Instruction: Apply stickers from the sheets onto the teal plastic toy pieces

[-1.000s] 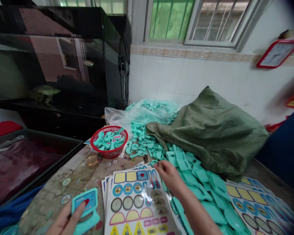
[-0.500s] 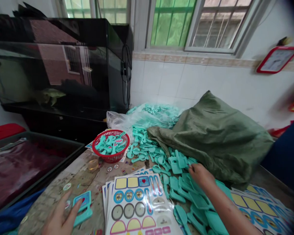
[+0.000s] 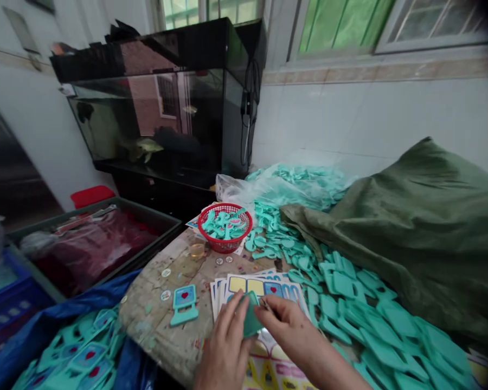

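Over the sticker sheets, my two hands meet at a teal plastic toy piece [image 3: 252,318] with a flat, squarish plate. My left hand [image 3: 228,341] grips its left side, fingers pressed together along it. My right hand [image 3: 287,325] is closed in a pinch at its right edge; the fingers hide the rest of the piece. Under both hands lies a stack of sticker sheets [image 3: 238,284] with yellow squares and a blue heart sticker. Left of the stack, a teal toy piece with a blue heart sticker [image 3: 184,304] rests on the table.
A red basket [image 3: 225,246] of small teal parts stands behind the sheets. Loose teal pieces [image 3: 361,309] cover the table's right side beside a green sack [image 3: 423,216]. Stickered pieces [image 3: 83,357] fill a blue-lined container at lower left. A fish tank [image 3: 166,119] stands behind.
My right hand has come from the teal pile to the sheets with a piece. My left hand has let go of the stickered piece and joined the right. The view has turned left.
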Demonstrator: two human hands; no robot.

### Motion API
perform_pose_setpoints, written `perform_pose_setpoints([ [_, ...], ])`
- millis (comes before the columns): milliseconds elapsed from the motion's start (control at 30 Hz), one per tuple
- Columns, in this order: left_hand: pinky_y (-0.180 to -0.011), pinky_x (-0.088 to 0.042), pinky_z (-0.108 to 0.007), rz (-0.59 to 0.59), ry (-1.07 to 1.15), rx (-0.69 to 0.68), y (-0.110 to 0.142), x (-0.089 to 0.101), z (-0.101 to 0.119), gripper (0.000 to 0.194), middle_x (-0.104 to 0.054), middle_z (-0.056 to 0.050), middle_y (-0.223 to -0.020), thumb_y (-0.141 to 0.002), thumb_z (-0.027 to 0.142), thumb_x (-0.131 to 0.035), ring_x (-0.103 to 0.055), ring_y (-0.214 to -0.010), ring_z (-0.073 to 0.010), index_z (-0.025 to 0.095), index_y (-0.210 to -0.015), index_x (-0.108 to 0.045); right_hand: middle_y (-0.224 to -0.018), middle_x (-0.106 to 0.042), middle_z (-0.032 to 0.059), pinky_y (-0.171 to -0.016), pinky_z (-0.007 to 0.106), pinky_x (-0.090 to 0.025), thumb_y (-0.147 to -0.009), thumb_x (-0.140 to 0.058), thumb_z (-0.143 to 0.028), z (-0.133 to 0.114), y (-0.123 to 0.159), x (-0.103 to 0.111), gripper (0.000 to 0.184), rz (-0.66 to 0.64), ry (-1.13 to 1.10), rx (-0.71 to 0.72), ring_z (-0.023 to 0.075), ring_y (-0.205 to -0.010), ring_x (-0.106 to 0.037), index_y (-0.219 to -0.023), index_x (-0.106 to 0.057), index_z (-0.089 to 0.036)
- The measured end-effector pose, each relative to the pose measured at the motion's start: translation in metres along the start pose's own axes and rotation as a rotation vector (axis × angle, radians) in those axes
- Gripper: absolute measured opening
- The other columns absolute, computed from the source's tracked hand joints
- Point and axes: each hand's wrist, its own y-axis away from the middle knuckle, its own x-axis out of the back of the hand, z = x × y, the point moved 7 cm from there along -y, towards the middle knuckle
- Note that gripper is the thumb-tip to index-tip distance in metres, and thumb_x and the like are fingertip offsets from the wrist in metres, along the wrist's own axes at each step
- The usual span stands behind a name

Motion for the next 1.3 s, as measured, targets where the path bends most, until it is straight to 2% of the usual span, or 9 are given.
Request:
perform_pose_setpoints([
  [67,-0.109,-0.027,-0.037,0.054,0.093,0.155,0.002,0.013,-0.012,0.043,-0.049,-0.008,-0.137,-0.086,0.029,-0.046,-0.042,-0.128,-0.0241,0.022,-0.127,-0.052,-0.055,-0.04,-0.006,-0.048,0.021,-0.033,-0.082,-0.042,-0.05,0.004,-0.004,0.001,0.036,-0.011,-0.042,-0.044,0.0104,-0.051,-0.039,-0.067,-0.056,-0.02],
  [167,-0.1,-0.037,-0.034,0.15,0.337,0.414,0.006,0.028,-0.024,0.039,-0.064,-0.01,-0.119,-0.084,0.039,-0.05,-0.054,-0.113,-0.0251,0.019,-0.116,-0.06,-0.075,-0.062,0.0011,-0.061,0.025,-0.044,-0.086,-0.035,-0.053,0.027,-0.02,0.034,0.044,0.174,0.115,-0.052,0.0166,-0.069,-0.056,-0.094,-0.065,-0.022],
  [233,-0.091,-0.042,-0.033,0.156,0.513,0.539,0.008,0.027,-0.025,0.037,-0.069,-0.007,-0.107,-0.082,0.043,-0.053,-0.059,-0.103,-0.025,0.018,-0.108,-0.062,-0.084,-0.066,0.0051,-0.074,0.03,-0.045,-0.085,-0.037,-0.048,0.048,-0.034,0.052,0.04,0.26,0.247,-0.026,0.0211,-0.083,-0.058,-0.09,-0.067,-0.022],
  [333,-0.083,-0.045,-0.031,0.154,0.672,0.631,0.007,0.022,-0.02,0.035,-0.071,-0.003,-0.096,-0.08,0.043,-0.056,-0.062,-0.09,-0.0223,0.019,-0.103,-0.063,-0.077,-0.064,0.0069,-0.081,0.034,-0.043,-0.079,-0.043,-0.038,0.084,-0.046,0.064,0.029,0.296,0.391,-0.038,0.0238,-0.083,-0.058,-0.074,-0.066,-0.021],
  [533,-0.083,-0.044,-0.029,0.139,0.771,0.675,0.002,0.015,-0.014,0.032,-0.072,-0.002,-0.089,-0.076,0.043,-0.061,-0.062,-0.089,-0.0211,0.02,-0.099,-0.065,-0.09,-0.06,0.0093,-0.069,0.033,-0.041,-0.084,-0.037,-0.033,0.113,-0.031,0.073,0.024,0.367,0.626,-0.147,0.0246,-0.083,-0.058,-0.085,-0.057,-0.021],
  [700,-0.075,-0.048,-0.034,0.049,1.041,0.744,0.0,-0.019,-0.019,0.037,-0.069,-0.006,-0.087,-0.073,0.045,-0.063,-0.064,-0.083,-0.0224,0.018,-0.098,-0.059,-0.092,-0.058,0.0087,-0.065,0.031,-0.039,-0.089,-0.034,-0.028,0.109,-0.024,0.064,0.022,0.336,0.75,-0.189,0.0227,-0.082,-0.058,-0.084,-0.054,-0.021],
  [833,-0.073,-0.048,-0.031,0.052,1.128,0.764,-0.002,-0.036,-0.027,0.034,-0.068,-0.007,-0.089,-0.073,0.041,-0.065,-0.064,-0.084,-0.0211,0.018,-0.096,-0.055,-0.092,-0.059,0.0077,-0.068,0.029,-0.039,-0.092,-0.032,-0.026,0.106,-0.023,0.05,0.023,0.295,0.789,-0.185,0.0213,-0.085,-0.059,-0.086,-0.053,-0.021],
  [1067,-0.072,-0.047,-0.029,0.013,1.143,0.761,-0.003,-0.038,-0.038,0.052,-0.064,-0.012,-0.105,-0.07,0.043,-0.068,-0.062,-0.094,-0.0228,0.015,-0.109,-0.051,-0.094,-0.06,0.0094,-0.067,0.029,-0.038,-0.092,-0.03,-0.026,0.106,-0.017,0.045,0.023,0.284,0.795,-0.189,0.0229,-0.086,-0.059,-0.085,-0.052,-0.021],
  [1300,-0.07,-0.047,-0.029,0.006,1.124,0.756,-0.004,-0.042,-0.042,0.051,-0.066,-0.01,-0.098,-0.064,0.047,-0.07,-0.062,-0.091,-0.0226,0.016,-0.102,-0.053,-0.081,-0.061,0.004,-0.059,0.027,-0.035,-0.086,-0.04,-0.032,0.108,-0.018,0.048,0.016,0.309,0.69,-0.184,0.02,-0.072,-0.059,-0.077,-0.05,-0.023],
])
